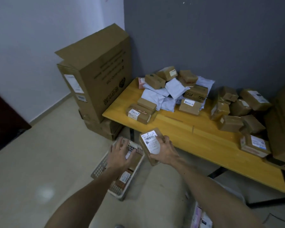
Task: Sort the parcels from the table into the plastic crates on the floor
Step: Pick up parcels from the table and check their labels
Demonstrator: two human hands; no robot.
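Your right hand (164,151) grips the small brown cardboard parcel with the white barcode label (150,143), fingers curled round its edge, in the air just beside the white perforated plastic crate (99,168) on the floor. Your left hand (120,153) hovers over that crate, fingers spread, holding nothing. Check the label, then lower the parcel flat beside those already inside. The yellow wooden worktop (196,137) carries a heap of brown boxes and white mailers (176,89); a tall cardboard carton (97,76) stands in the corner.
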